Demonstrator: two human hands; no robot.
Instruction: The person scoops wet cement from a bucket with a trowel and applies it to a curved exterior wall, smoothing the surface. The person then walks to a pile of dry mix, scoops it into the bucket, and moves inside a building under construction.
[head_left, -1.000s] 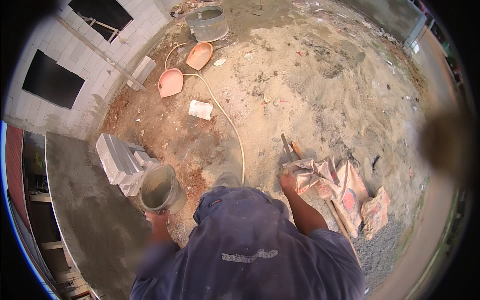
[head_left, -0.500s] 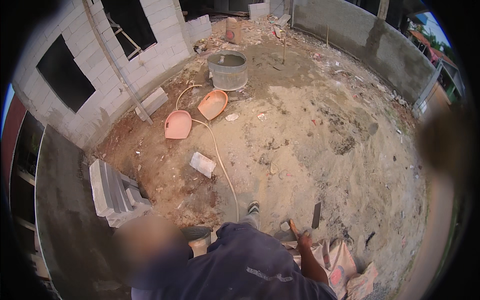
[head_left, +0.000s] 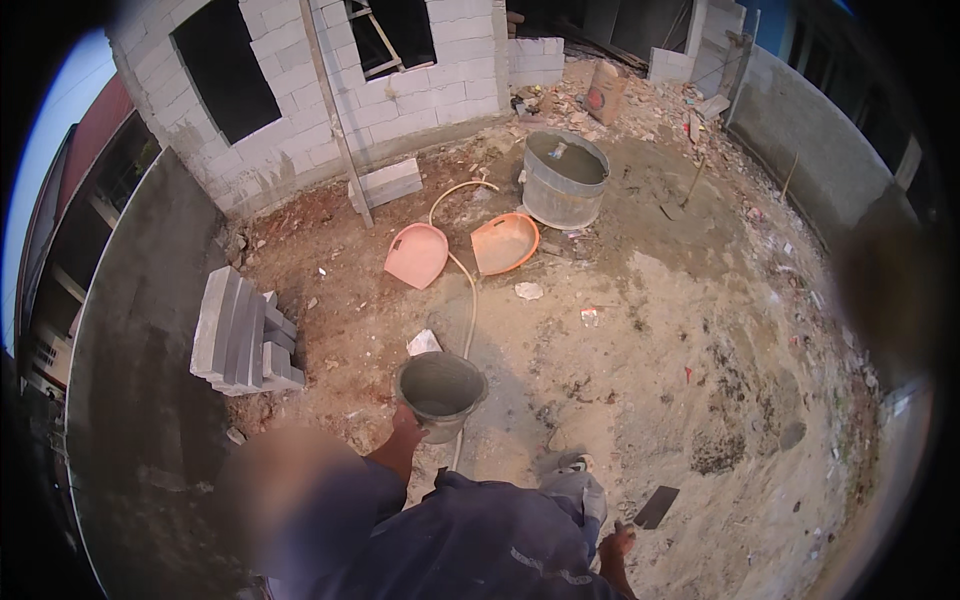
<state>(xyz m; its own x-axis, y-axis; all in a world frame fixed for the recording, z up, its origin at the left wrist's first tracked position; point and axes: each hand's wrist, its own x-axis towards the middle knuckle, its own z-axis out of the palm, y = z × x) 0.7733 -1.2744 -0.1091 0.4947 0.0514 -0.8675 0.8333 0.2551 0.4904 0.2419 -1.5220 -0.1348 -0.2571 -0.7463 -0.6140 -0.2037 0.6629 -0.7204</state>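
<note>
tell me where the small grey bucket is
In the head view, the small grey bucket is just left of centre in the lower half, gripped at its left side by the left hand, overlapping the hose.

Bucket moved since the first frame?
Yes: the bucket has moved right, away from the block stack it was beside, to the hose.

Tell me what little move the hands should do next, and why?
Maybe the left hand should carry the bucket a bit forward, toward the big round tub. I think so because that hand holds the bucket at its left side, the tub stands ahead with grey stuff inside, and the right hand holds a trowel.
</note>
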